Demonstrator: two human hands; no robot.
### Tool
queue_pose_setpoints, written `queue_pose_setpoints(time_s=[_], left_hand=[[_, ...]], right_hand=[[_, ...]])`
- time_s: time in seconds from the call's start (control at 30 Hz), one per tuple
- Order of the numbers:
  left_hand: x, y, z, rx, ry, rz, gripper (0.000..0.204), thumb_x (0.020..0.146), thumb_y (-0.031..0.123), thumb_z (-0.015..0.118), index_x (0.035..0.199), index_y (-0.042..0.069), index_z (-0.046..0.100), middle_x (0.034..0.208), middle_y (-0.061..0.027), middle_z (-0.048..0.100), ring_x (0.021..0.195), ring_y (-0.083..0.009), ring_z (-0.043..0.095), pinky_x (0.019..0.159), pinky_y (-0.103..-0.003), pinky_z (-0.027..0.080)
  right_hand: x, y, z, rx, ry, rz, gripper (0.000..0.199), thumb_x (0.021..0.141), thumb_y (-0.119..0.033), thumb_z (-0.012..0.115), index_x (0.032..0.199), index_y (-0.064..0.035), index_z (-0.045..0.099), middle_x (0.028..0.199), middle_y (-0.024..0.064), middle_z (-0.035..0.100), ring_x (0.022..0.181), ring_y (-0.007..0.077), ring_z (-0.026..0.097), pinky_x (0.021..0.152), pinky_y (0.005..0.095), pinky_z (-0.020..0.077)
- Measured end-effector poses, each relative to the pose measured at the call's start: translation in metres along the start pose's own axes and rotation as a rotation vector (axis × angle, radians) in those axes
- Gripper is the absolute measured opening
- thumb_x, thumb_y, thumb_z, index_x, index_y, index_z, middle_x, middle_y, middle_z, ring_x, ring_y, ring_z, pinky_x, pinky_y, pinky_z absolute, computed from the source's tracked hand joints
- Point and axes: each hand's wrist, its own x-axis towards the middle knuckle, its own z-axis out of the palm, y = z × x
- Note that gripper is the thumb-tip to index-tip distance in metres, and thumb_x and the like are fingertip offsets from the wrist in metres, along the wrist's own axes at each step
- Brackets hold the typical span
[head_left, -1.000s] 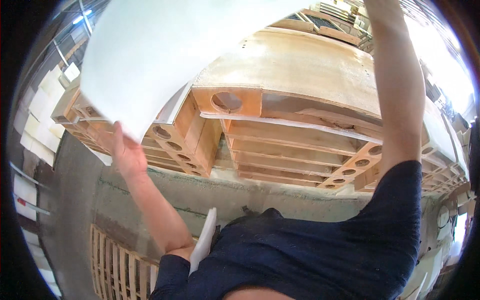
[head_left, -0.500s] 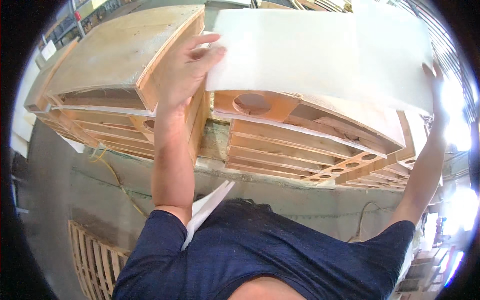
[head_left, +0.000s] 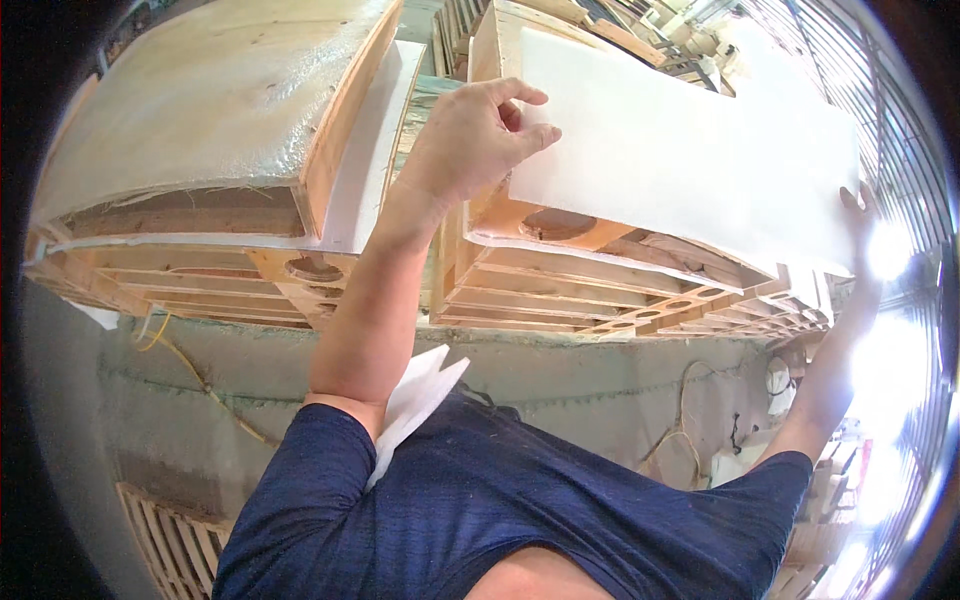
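Fingers (head_left: 525, 140) of the left hand (head_left: 470, 140): closed in a pinch on the near left edge of the white sheet (head_left: 690, 150), thumb on top, the rest curled beneath.
Right hand (head_left: 862, 215): at the sheet's far right end, washed out by glare; fingers seem to rest against the edge, but whether they clasp it cannot be told.
White sheet: long, stiff-looking, held by both ends and stretched flat just above the right-hand wooden frame (head_left: 600, 270), arms spread wide, probably so it stays level and lines up with the frame's top.
Left-hand wooden frame (head_left: 200, 110): curved plywood skin, ribs with round cut-outs, a white strip (head_left: 365, 160) along its inner side.
Folded white sheet (head_left: 415, 400): tucked under the left arm against the dark blue shirt (head_left: 520, 500), likely to keep both hands free.
Floor (head_left: 170, 400): grey concrete, yellow cord (head_left: 200, 385) lying loose.
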Motion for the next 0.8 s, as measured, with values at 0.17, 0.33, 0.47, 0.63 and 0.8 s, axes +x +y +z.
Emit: queue_pose_setpoints(time_s=[0.17, 0.33, 0.47, 0.63, 0.8], left_hand=[[-0.003, -0.006, 0.000, 0.040, -0.025, -0.021, 0.043, 0.081, 0.034, 0.074, 0.110, 0.003, 0.066, 0.071, 0.0011, 0.059, 0.064, -0.0064, 0.052, 0.057, -0.021, 0.045], [-0.008, -0.003, 0.002, 0.097, -0.045, -0.055, 0.042, 0.080, 0.030, 0.074, 0.110, 0.002, 0.066, 0.074, -0.0037, 0.061, 0.068, -0.0112, 0.057, 0.063, -0.026, 0.049], [-0.008, -0.008, 0.003, 0.234, -0.022, 0.022, 0.041, 0.080, 0.027, 0.074, 0.110, 0.000, 0.066, 0.082, -0.0089, 0.064, 0.074, -0.0161, 0.062, 0.068, -0.029, 0.052], [-0.007, -0.007, 0.003, 0.133, -0.036, 0.009, 0.042, 0.078, 0.025, 0.075, 0.109, -0.001, 0.066, 0.088, -0.0131, 0.065, 0.078, -0.0201, 0.064, 0.073, -0.031, 0.052], [-0.006, -0.005, -0.002, 0.141, -0.048, -0.037, 0.043, 0.076, 0.024, 0.076, 0.107, -0.004, 0.066, 0.095, -0.0172, 0.066, 0.082, -0.0224, 0.065, 0.075, -0.033, 0.052]], right_hand=[[-0.013, -0.027, -0.008, -0.076, -0.002, 0.088, 0.074, 0.084, -0.046, 0.063, 0.139, -0.0036, 0.040, 0.138, 0.0172, 0.046, 0.125, 0.0265, 0.046, 0.104, 0.0351, 0.0344], [-0.029, -0.063, -0.007, -0.046, -0.024, 0.145, 0.072, 0.086, -0.041, 0.063, 0.141, -0.0032, 0.037, 0.138, 0.0167, 0.044, 0.124, 0.0261, 0.045, 0.103, 0.0353, 0.0355], [-0.029, -0.070, -0.012, 0.272, -0.131, 0.094, 0.067, 0.085, -0.037, 0.065, 0.134, 0.0029, 0.041, 0.124, 0.0167, 0.051, 0.112, 0.0234, 0.049, 0.097, 0.0362, 0.0399], [-0.023, -0.053, -0.001, 0.525, -0.083, -0.027, 0.061, 0.086, -0.033, 0.065, 0.127, 0.0072, 0.045, 0.118, 0.0173, 0.054, 0.107, 0.0227, 0.052, 0.093, 0.0353, 0.0425], [-0.032, -0.083, 0.004, 0.502, -0.111, -0.124, 0.056, 0.084, -0.030, 0.065, 0.120, 0.0107, 0.050, 0.109, 0.0162, 0.058, 0.099, 0.0217, 0.055, 0.088, 0.0331, 0.0442]])
